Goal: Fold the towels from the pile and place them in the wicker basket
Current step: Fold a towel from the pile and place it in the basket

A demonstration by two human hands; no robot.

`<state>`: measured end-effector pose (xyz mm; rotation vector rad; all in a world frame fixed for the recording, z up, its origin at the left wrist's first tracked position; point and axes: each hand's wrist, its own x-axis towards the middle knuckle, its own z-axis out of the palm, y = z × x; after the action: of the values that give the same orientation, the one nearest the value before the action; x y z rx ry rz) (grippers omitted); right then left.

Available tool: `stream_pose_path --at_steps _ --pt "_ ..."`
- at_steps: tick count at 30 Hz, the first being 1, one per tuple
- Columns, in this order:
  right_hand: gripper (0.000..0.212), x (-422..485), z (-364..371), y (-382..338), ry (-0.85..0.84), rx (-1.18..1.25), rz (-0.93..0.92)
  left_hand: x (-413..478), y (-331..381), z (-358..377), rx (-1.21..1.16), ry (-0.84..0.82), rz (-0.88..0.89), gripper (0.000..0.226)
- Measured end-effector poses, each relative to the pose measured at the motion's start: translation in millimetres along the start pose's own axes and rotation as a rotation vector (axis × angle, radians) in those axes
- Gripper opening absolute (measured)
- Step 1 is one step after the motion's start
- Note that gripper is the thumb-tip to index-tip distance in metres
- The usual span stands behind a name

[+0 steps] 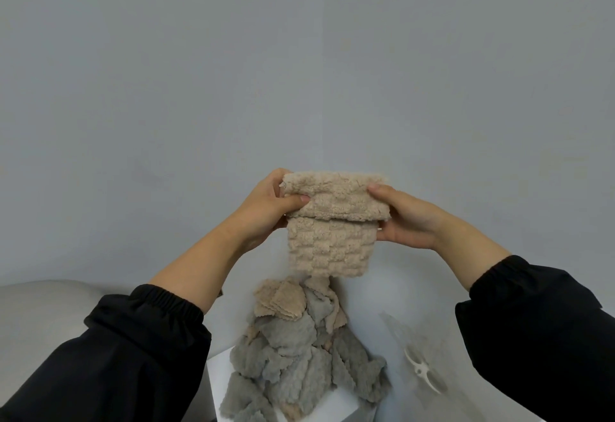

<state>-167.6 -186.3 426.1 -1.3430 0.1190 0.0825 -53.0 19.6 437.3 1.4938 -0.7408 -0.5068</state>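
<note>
Held the beige towel [332, 242] aloft, pinched at each end of its folded-over top by left hand [266, 208] and right hand [409, 218], above the pile [299, 348].

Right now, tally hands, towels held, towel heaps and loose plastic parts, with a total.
Bare hands: 2 (left hand, right hand)
Fluffy beige towel, held up: 1
Heap of grey and beige towels: 1
White plastic propeller-shaped piece: 1
Total: 5
</note>
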Motion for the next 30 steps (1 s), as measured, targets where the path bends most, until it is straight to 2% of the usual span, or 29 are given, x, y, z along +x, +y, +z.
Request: stream_pose_path --at_steps 3,6,7,10,12,14,16,19,23,25,27,30 --pt "0.048 0 4 -3 0.065 0.007 -0.030 0 1 -1 -0.125 -0.017 -0.077 0.032" --pt "0.042 1 4 -7 0.083 0.047 -0.050 -3 4 2 -0.307 -0.106 -0.204 0.020" --pt "0.040 1 5 -8 0.083 0.049 -0.048 -4 2 3 -0.334 -0.137 -0.246 0.023" --pt "0.027 2 5 -11 0.085 0.044 -0.033 -7 -1 7 -0.240 -0.163 -0.280 0.035" --pt "0.024 2 4 -13 0.097 -0.001 -0.019 -8 -2 9 -0.128 -0.129 -0.243 0.032" --pt "0.028 0 3 -14 0.114 -0.089 0.002 -11 1 11 -0.059 -0.085 -0.190 0.018" --pt "0.033 -1 2 -15 0.136 -0.152 0.008 -11 1 11 -0.012 -0.056 -0.156 0.019" --pt "0.038 -3 0 -18 0.110 -0.061 -0.025 -11 0 11 0.023 -0.056 -0.121 0.018" --pt "0.078 -3 -8 -18 -0.055 0.067 -0.061 -8 -1 6 -0.047 -0.049 -0.095 0.008" --pt "0.083 0 -13 -16 -0.066 0.041 -0.074 -7 -1 6 -0.115 -0.016 -0.087 0.014" --pt "0.072 0 -12 -15 -0.042 0.064 -0.092 -5 -2 5 -0.154 0.013 -0.075 0.018" --pt "0.040 1 -8 -16 0.001 0.101 -0.121 -3 -3 4 -0.235 0.019 -0.063 0.023"
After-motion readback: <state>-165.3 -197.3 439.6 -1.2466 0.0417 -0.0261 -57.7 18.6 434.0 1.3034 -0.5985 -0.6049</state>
